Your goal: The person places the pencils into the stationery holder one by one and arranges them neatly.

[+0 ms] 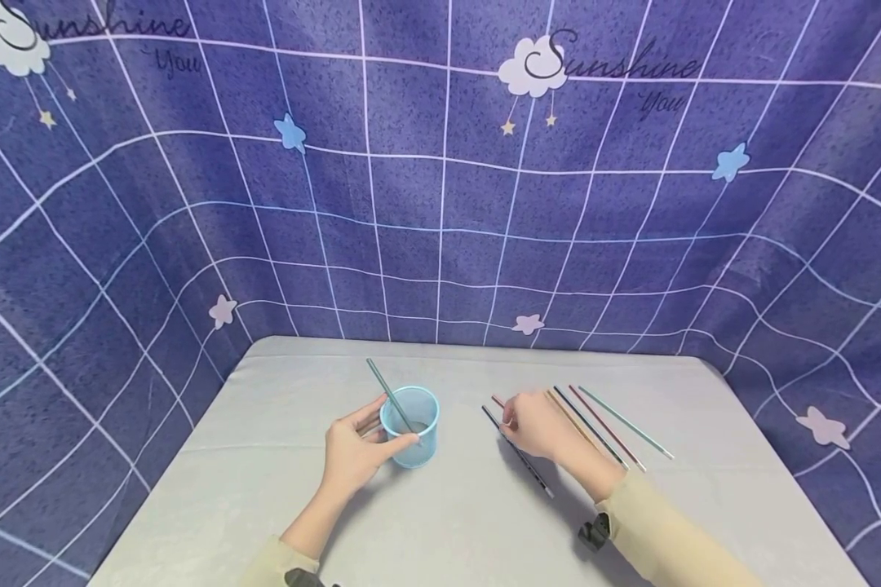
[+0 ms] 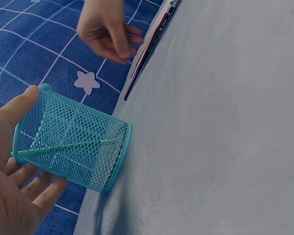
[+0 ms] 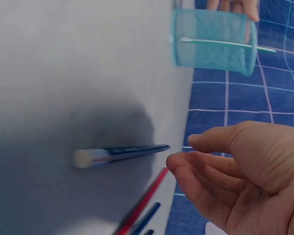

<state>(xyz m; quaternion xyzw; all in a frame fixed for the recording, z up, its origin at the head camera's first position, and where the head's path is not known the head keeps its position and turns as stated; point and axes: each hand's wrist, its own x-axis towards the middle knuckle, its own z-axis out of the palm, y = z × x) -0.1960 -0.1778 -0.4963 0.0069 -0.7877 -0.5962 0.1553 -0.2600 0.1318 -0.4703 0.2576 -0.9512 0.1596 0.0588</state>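
Note:
My left hand (image 1: 356, 452) holds a light-blue mesh pencil cup (image 1: 414, 448) upright on the table, thumb and fingers on either side of its rim. One green pencil (image 1: 385, 387) leans inside the cup and sticks out over the rim. My right hand (image 1: 539, 424) hovers above the pencils on the right, its thumb and fingertips apart with nothing between them in the right wrist view. Beneath it lies a dark blue pencil (image 1: 517, 452). A red pencil (image 1: 498, 399) shows only at its tip, the rest hidden by the hand.
Right of the right hand, a yellow pencil (image 1: 573, 417), a dark pencil (image 1: 591, 425), a red pencil (image 1: 608, 428) and a teal pencil (image 1: 626, 422) lie side by side. A pale cloth covers the table (image 1: 440, 530). Behind hangs a blue gridded curtain (image 1: 411, 196).

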